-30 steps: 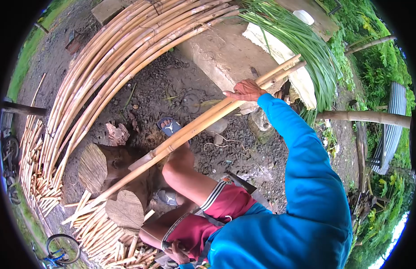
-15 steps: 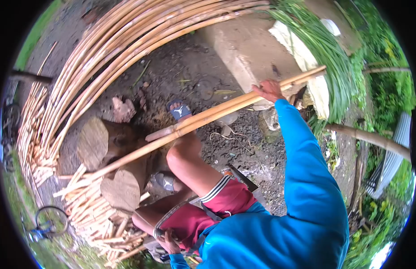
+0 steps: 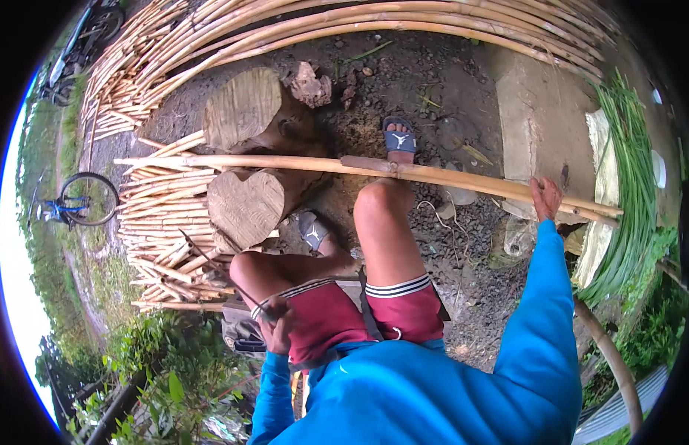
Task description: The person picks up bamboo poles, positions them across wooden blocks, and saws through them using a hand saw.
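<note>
My right hand (image 3: pixel 546 199) is closed around two bamboo poles (image 3: pixel 463 180) near their right ends, one longer than the other. They run almost level across the view, past my raised knee. To the left, the longer pole passes between two cut logs (image 3: pixel 244 204), and its far end lies over the cut pieces. My left hand (image 3: pixel 277 326) is down by my thigh, closed on the dark handle of a long thin blade, which looks like a machete (image 3: pixel 222 271). Its blade points up and left, away from the poles.
Cut bamboo pieces (image 3: pixel 170 215) are heaped left of the logs. Long bamboo poles (image 3: pixel 404 21) lie along the top. Right are a concrete slab (image 3: pixel 537 119), a white sack (image 3: pixel 598 193) and long green leaves (image 3: pixel 634 185). A bicycle (image 3: pixel 81 206) stands far left.
The view has turned, and the bamboo poles now lie nearly level instead of slanting. My left hand has lifted, and the machete blade now shows. My right hand still grips the poles.
</note>
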Available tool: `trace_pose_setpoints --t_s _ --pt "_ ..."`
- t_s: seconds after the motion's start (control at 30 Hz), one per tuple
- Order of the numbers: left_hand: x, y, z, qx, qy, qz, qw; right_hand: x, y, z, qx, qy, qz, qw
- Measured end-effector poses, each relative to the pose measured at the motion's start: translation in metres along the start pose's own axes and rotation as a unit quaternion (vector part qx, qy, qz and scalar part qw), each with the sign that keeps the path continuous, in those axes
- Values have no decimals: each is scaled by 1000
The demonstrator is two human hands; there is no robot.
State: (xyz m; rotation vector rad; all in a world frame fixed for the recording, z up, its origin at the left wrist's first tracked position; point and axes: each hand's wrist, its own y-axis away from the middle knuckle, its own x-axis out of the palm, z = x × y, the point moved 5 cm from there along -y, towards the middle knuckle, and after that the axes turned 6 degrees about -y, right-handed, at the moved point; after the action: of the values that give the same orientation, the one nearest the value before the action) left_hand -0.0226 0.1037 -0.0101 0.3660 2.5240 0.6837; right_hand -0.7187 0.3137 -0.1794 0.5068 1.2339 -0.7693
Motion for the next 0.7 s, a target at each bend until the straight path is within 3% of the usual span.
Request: trace_pose_setpoints --t_s 0.03,0.07,0.1,0.13,0.17,0.2,0.3,0.4,0.47,0.6,0.67,0.7 --pt "14 -6 -17 2 25 21 999 2 1 -3 -9 3 -18 1000" --pt "29 -17 -45 84 14 71 994 5 3 -7 -20 3 -37 999" --pt "36 -32 -46 87 -47 81 992 8 3 -12 -12 0 -6 1000" --pt "45 -43 -36 34 1 69 997 12 2 -15 -9 -3 24 1000" --pt "50 -53 -27 -4 8 67 998 15 1 -21 -25 -15 -6 1000" --pt "57 -64 -20 3 21 59 998 18 3 -24 -39 -26 -37 998" --pt "70 -88 10 6 -8 57 998 15 4 -14 -27 -9 21 999" --pt "75 -99 25 39 -53 33 997 7 4 -10 -51 -22 -65 996" --pt "77 -99 30 53 -102 19 993 11 3 -13 -19 22 7 1000" --pt "74 -97 39 46 -85 4 995 16 2 -21 -5 9 43 999" --pt "73 -104 56 68 -73 -9 995 19 3 -23 -44 16 -19 999" --pt "73 -104 50 27 -65 20 997 17 5 -19 -72 28 -60 995"
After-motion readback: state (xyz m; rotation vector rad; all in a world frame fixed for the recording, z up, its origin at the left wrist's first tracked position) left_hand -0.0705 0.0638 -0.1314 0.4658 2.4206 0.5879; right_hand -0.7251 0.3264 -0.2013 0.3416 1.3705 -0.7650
